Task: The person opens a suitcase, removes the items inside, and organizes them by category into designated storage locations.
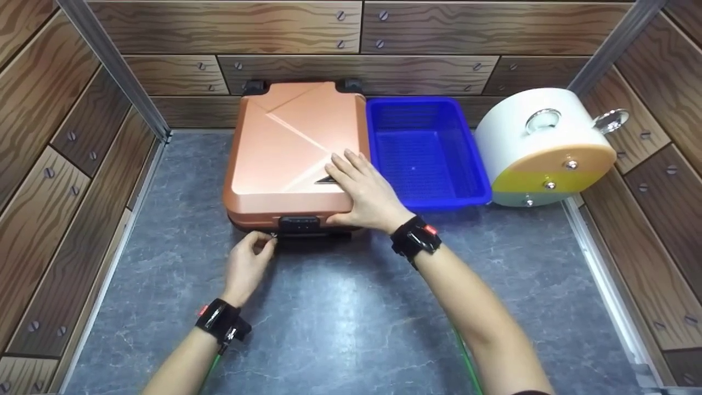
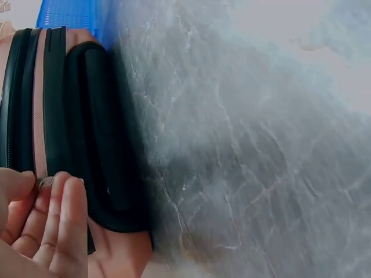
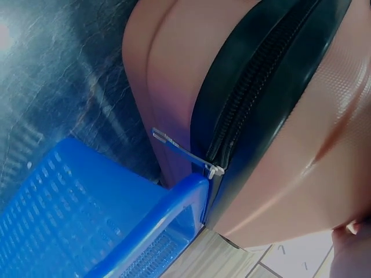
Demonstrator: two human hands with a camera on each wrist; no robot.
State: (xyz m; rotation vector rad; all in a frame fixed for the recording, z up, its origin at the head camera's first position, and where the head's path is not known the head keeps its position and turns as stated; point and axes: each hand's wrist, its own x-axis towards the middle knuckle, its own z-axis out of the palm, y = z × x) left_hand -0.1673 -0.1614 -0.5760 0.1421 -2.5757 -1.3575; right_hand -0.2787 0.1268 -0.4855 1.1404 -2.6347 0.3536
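A rose-gold hard-shell suitcase [image 1: 290, 142] lies flat with its black lock [image 1: 299, 224] facing me. At its front side, left of the lock, my left hand [image 1: 248, 266] pinches a small metal zipper pull [image 2: 45, 182] between thumb and finger. My right hand [image 1: 370, 192] rests spread on the lid near the front right corner, thumb at the front edge. The right wrist view shows another metal zipper pull [image 3: 174, 145], hanging from a slider on the black zipper band [image 3: 255, 87] beside the basket.
A blue plastic basket [image 1: 483, 178] stands against the suitcase's right side. Farther right is a white, rounded drawer box [image 1: 526, 118] with orange, yellow and green drawers. Wood-patterned walls [image 1: 290, 27] enclose the grey marbled floor [image 1: 329, 329].
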